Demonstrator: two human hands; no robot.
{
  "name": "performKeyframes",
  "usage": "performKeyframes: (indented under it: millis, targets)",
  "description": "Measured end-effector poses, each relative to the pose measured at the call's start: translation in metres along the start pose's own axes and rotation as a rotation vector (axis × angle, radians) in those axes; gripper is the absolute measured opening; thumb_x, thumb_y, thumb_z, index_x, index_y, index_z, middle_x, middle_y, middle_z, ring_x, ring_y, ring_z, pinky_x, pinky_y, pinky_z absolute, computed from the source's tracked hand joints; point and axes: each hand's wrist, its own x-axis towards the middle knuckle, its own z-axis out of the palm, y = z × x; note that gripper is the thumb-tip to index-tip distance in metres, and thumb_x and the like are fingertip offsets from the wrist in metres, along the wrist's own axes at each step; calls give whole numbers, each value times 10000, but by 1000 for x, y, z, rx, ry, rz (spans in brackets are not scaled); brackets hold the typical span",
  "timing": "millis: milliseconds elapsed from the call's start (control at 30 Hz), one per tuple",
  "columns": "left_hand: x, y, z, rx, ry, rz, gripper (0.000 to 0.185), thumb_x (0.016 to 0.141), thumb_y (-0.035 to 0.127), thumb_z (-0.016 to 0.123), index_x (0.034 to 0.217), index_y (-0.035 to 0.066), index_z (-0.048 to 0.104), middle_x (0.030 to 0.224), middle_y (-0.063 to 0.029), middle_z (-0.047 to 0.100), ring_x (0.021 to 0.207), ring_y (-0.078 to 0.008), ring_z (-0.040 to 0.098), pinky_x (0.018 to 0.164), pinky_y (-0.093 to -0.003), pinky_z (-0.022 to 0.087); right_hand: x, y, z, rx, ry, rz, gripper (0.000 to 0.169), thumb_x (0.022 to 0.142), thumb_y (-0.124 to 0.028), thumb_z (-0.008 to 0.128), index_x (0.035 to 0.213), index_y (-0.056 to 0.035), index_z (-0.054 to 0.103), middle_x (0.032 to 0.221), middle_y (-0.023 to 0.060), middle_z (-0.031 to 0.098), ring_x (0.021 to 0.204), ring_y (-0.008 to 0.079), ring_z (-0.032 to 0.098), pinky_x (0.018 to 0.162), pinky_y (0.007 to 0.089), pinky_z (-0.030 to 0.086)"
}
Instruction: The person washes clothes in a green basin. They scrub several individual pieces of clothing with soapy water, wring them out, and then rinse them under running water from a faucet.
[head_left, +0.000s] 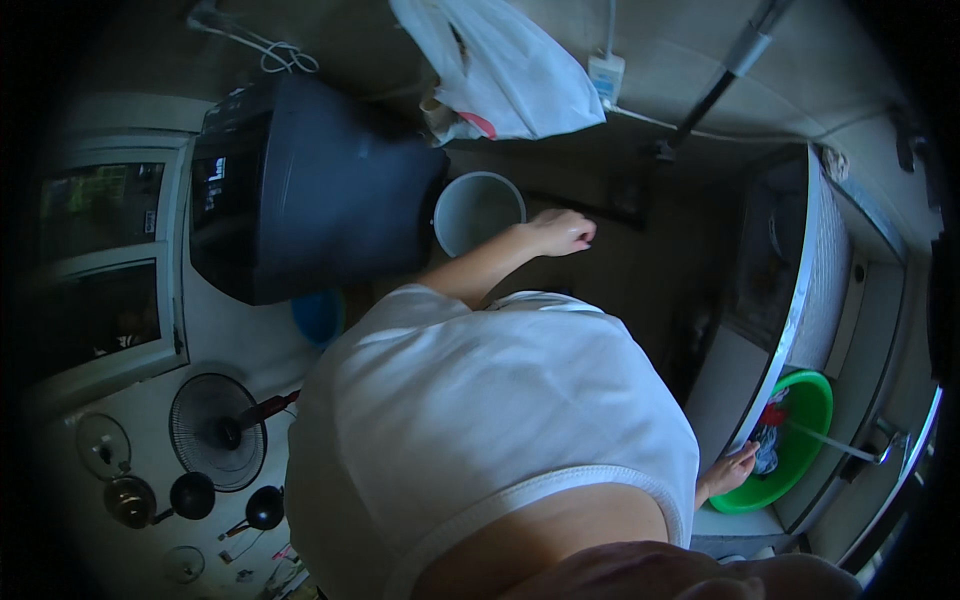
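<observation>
My left hand (561, 232) hangs in the air beside the rim of a white bucket (477, 180), its fingers curled and nothing visible in them. At the near edge of the sink counter (796, 319), my right hand (731, 472) overlaps the rim of a green plastic basin (814, 442). Whether it grips that rim or only rests there I cannot tell. Dark, grey and red cloth (766, 442) lies inside the basin, close to my right fingertips. A faucet (891, 446) reaches over the basin, with what looks like a stream of water running from it.
A large dark appliance or cabinet (337, 187) stands left of the bucket, near a blue basin (315, 315). Above hangs a white plastic bag (510, 75). An electric fan (217, 431) and several pans (192, 495) are at lower left. A pole (705, 105) slants at upper right.
</observation>
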Motion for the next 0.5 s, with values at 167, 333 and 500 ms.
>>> performKeyframes:
  millis: [167, 333, 500]
  targets:
    - [-49, -63, -16, -93, 53, -130, 184, 765, 206, 640, 852, 65, 559, 753, -123, 596, 707, -285, 585, 602, -384, 455, -7, -11, 0, -273, 28, 63, 594, 863, -570, 395, 916, -32, 640, 808, 157, 630, 717, 320, 579, 613, 406, 431]
    - [-40, -54, -34, -165, 159, -57, 181, 767, 222, 619, 810, 58, 555, 752, -141, 589, 692, -307, 575, 580, -400, 453, -13, -19, -6, -188, 110, 58, 566, 867, -541, 411, 747, -26, 612, 673, 170, 585, 619, 333, 551, 568, 436, 407]
    - [-19, -64, -31, -91, 81, -26, 198, 768, 242, 626, 864, 70, 606, 823, -134, 636, 786, -278, 619, 670, -379, 490, -7, -22, 0, -198, 208, 49, 511, 860, -473, 464, 661, -23, 600, 632, 175, 578, 594, 349, 551, 556, 449, 414]
